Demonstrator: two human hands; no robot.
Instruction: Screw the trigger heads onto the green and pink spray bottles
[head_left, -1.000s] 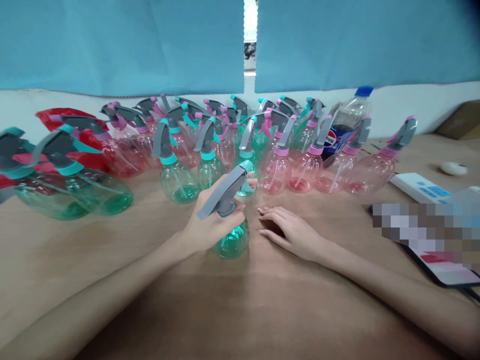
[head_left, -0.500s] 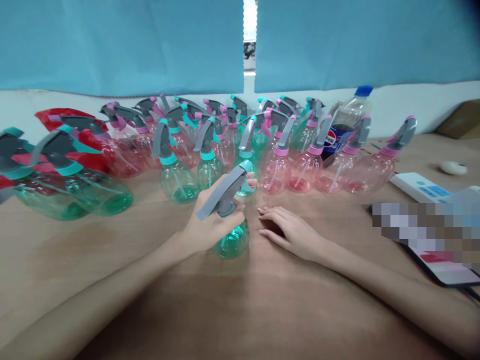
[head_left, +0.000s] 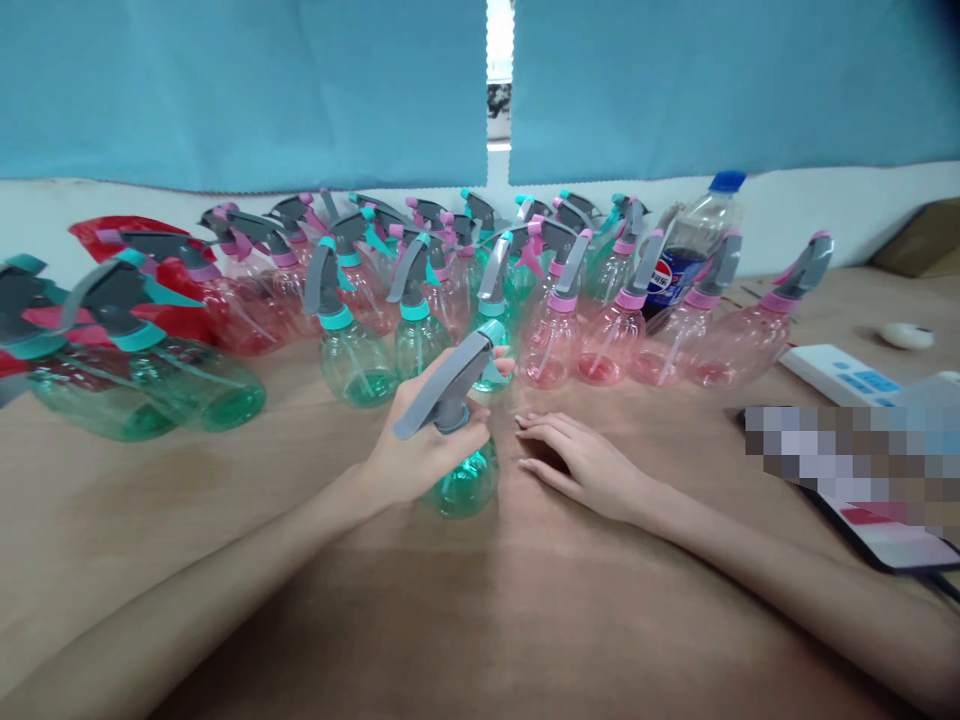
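Observation:
My left hand point(head_left: 424, 440) is wrapped round the neck of a green spray bottle point(head_left: 463, 485) with a grey and teal trigger head. That bottle stands upright in front of me, its collar mostly hidden by my fingers. To its right, my right hand point(head_left: 589, 462) rests on the wooden table point(head_left: 480, 620) with its fingers stretched out, holding nothing. Just behind my hands is a row of spray bottles: green ones with teal collars, such as the green bottle point(head_left: 360, 370), and pink ones with pink collars, such as the pink bottle point(head_left: 551, 345).
More spray bottles crowd the back, near a red plastic bag point(head_left: 142, 240). Two green bottles stand at the left. A Pepsi bottle point(head_left: 679, 255) rises behind the pink ones. On the right lie a phone point(head_left: 885, 540), a white power strip point(head_left: 832, 375) and a white mouse-like object point(head_left: 906, 336).

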